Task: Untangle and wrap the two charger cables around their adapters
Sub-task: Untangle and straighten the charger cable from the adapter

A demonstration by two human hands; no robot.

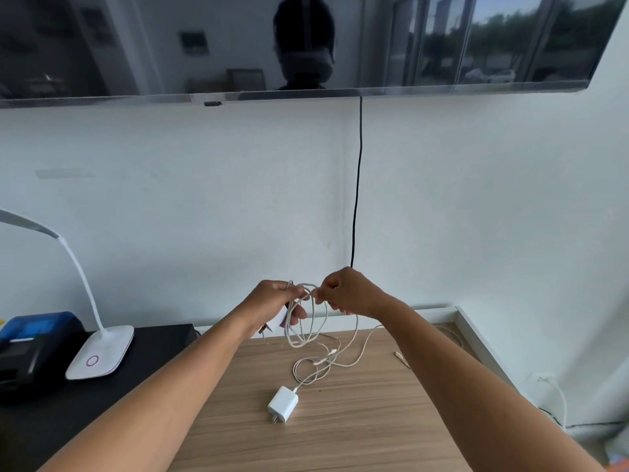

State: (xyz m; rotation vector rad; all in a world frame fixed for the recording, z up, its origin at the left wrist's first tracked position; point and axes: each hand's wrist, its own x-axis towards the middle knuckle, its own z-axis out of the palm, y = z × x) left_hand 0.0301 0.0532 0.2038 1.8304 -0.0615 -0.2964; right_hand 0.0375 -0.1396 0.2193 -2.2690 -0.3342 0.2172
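Observation:
Both hands are raised above the wooden table (357, 430). My left hand (272, 303) grips a white adapter (282, 316), mostly hidden in the palm, together with loops of white cable (308, 332). My right hand (347, 294) pinches a strand of the same tangle at the top of the loops. The cables hang down in loose coils onto the table. A second white adapter (283, 403) lies on the table below the hands, prongs toward me, its cable (315, 369) running up into the tangle. One free cable end (401, 358) lies by my right forearm.
A white desk lamp (100, 352) stands on a black surface (146, 362) at the left, beside a blue and black device (34, 342). A black cord (357, 185) drops down the wall from a mounted screen (306, 46). A white ledge (476, 335) borders the table's right side.

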